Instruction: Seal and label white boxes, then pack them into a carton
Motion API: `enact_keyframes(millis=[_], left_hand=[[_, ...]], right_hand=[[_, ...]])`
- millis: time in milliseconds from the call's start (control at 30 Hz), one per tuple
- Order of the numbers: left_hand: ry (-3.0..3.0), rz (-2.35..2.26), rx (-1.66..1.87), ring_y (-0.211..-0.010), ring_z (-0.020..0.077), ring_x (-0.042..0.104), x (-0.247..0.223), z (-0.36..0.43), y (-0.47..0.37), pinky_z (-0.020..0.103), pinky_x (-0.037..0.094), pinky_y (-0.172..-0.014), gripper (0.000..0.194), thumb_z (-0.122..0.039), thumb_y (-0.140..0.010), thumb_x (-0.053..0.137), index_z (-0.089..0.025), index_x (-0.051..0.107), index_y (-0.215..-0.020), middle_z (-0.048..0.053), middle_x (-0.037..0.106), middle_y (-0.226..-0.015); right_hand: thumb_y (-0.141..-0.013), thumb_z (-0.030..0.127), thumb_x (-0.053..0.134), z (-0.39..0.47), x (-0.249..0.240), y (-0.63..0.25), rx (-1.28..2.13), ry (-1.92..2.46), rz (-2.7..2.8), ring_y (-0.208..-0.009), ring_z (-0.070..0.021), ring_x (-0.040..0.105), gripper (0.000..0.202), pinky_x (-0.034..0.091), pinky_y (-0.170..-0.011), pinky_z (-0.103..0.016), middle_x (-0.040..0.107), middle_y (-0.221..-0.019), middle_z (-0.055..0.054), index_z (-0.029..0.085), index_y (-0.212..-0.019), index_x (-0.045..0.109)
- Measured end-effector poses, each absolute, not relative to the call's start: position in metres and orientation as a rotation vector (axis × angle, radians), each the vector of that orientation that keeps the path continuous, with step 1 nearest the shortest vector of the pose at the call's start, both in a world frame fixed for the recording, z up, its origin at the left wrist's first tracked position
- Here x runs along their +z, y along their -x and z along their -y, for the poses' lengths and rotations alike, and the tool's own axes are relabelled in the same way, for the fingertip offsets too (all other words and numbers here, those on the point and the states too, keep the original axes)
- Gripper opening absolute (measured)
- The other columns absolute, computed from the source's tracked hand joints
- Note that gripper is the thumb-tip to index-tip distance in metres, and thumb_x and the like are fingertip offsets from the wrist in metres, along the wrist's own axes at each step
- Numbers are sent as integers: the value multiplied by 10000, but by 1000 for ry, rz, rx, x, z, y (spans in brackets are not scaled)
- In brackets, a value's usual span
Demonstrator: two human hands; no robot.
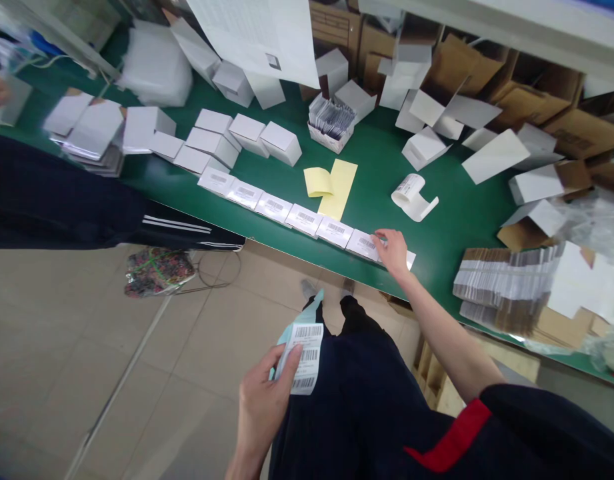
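Observation:
My left hand [267, 383] is closed on a strip of barcode labels [307, 360], thumb on top, low in front of my body. A pale blue-green backing strip [314, 308] sticks out behind the labels. At the right end of a row of small white boxes [303, 219], my right hand [393, 253] rests with its fingers stretched over the boxes. The fingertips touch the box [361, 244] second from the end, and the hand partly covers the last one [411, 259]. The boxes left of my hand carry barcode labels on their upward faces.
Behind the row lie yellow paper [343, 187], a curled label roll [411, 197] and a small box of packed packets [333, 123]. More white boxes [214, 143] stand left. Flat cartons [501, 280] are stacked right. Another person's sleeve [61, 193] reaches in at left.

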State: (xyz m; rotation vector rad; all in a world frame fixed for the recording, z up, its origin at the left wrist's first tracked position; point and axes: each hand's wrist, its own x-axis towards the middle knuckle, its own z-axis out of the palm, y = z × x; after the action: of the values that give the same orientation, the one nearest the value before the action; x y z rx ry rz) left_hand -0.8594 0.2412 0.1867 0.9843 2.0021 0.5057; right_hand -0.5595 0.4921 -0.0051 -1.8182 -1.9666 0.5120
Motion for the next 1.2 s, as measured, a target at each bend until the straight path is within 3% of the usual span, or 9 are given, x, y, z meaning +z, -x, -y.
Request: enact_keyframes(millis=[167, 400, 500, 567, 667, 733, 833, 967, 1200], left_hand=[[-1051, -2027, 492, -691, 174, 671, 171, -251, 869, 232, 487, -634, 382, -568, -920, 597, -229, 754, -1003, -14, 744, -772], [-1502, -1764, 545, -1074, 210, 647, 119, -298, 892, 294, 521, -859, 299, -420, -1024, 460, -220, 679, -1061, 87, 634, -1211], [-1618, -1585, 467, -801, 159, 635, 93, -334, 900, 274, 482, -718, 400, -365, -1071, 311, -204, 637, -906, 36, 670, -929], [-1682, -1516, 448, -627, 137, 563, 73, -359, 899, 268, 423, -628, 471, -360, -1080, 276, -203, 589, -765, -4, 608, -706], [-1778, -1425, 440, -651, 127, 599, 41, -396, 885, 258, 393, -629, 403, -383, -1067, 370, -194, 647, -844, -7, 672, -747], [-1904, -1375, 454, -800, 143, 675, 19, -420, 867, 255, 395, -655, 301, -397, -1045, 452, -217, 687, -1099, 15, 750, -1019], [-2325, -1263, 532, -879, 157, 717, -14, -449, 837, 267, 424, -657, 363, -345, -1039, 481, -275, 605, -1373, 32, 669, -1389], [-2652, -1175, 760, -805, 145, 737, -61, -474, 808, 293, 502, -641, 356, -297, -1003, 578, -255, 630, -1352, 23, 665, -1421], [-2417, -1132, 1238, -1013, 151, 753, -115, -482, 788, 281, 597, -859, 278, -237, -930, 706, -270, 710, -1205, 5, 750, -1278]], right_hand=[[-874, 466, 735, -435, -10, 565, 481, 1713, 2037, -1212, -320, 523, 327, 425, -1061, -469, 642, -1270, -119, 243, -1113, 725], [-966, 346, 611, -422, -29, 593, 339, 1829, 1844, -1205, -322, 521, 185, 431, -1030, -524, 631, -1244, -121, 263, -1073, 737], [-982, 352, 591, -423, -36, 603, 283, 1861, 1755, -1191, -306, 533, 177, 437, -1028, -517, 640, -1219, -105, 280, -1034, 745], [-984, 369, 599, -422, -42, 607, 247, 1867, 1714, -1173, -290, 544, 175, 449, -1026, -493, 644, -1205, -95, 283, -1007, 750], [-977, 390, 626, -422, -52, 607, 204, 1861, 1689, -1170, -277, 557, 168, 465, -1028, -469, 649, -1211, -80, 291, -1006, 758], [-970, 389, 643, -422, -59, 605, 190, 1852, 1689, -1181, -275, 564, 156, 472, -1033, -467, 653, -1221, -70, 303, -1018, 764], [-955, 357, 676, -424, -70, 600, 140, 1807, 1704, -1162, -268, 582, 125, 488, -1017, -474, 666, -1203, -61, 307, -1025, 767], [-895, 275, 763, -426, -87, 595, -36, 1659, 1728, -1106, -238, 604, 126, 522, -964, -455, 690, -1160, -40, 296, -1019, 762], [-831, 201, 821, -429, -115, 597, -191, 1467, 1634, -1139, -238, 636, 237, 556, -962, -459, 721, -1148, -18, 306, -1029, 744]])
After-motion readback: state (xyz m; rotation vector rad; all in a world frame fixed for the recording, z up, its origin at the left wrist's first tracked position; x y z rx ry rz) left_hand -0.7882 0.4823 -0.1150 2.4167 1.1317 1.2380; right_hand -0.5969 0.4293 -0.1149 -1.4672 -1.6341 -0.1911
